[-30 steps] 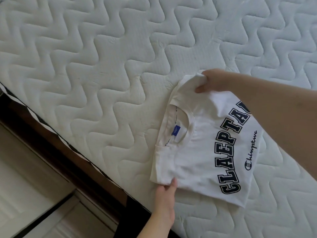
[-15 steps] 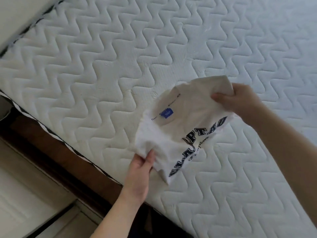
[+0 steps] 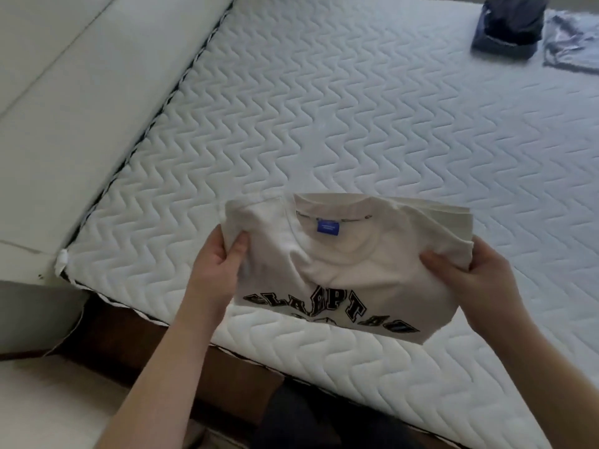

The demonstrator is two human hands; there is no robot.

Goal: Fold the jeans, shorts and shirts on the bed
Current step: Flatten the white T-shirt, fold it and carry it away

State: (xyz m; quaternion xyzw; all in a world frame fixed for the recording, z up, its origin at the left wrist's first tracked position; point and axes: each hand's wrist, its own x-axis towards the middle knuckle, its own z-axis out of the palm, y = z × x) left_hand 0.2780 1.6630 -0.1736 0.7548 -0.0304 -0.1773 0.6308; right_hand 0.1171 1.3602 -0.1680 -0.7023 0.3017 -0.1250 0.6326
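A folded white T-shirt (image 3: 343, 273) with black block lettering and a blue neck label is held up above the near edge of the quilted white mattress (image 3: 340, 118). My left hand (image 3: 220, 264) grips its left side, thumb on top. My right hand (image 3: 466, 273) grips its right side. The collar faces away from me and the lettering hangs toward me. At the far right corner lies a dark folded garment (image 3: 507, 25), and beside it a greyish-blue garment (image 3: 573, 40), cut off by the frame edge.
A white padded headboard or panel (image 3: 81, 102) runs along the mattress's left side. The dark wooden bed frame (image 3: 136, 338) shows below the near edge, with pale floor to the lower left.
The shirt lay flat on the mattress a second ago. Both hands have lifted it and turned it so the collar faces away. The view has swung up toward the far corner.
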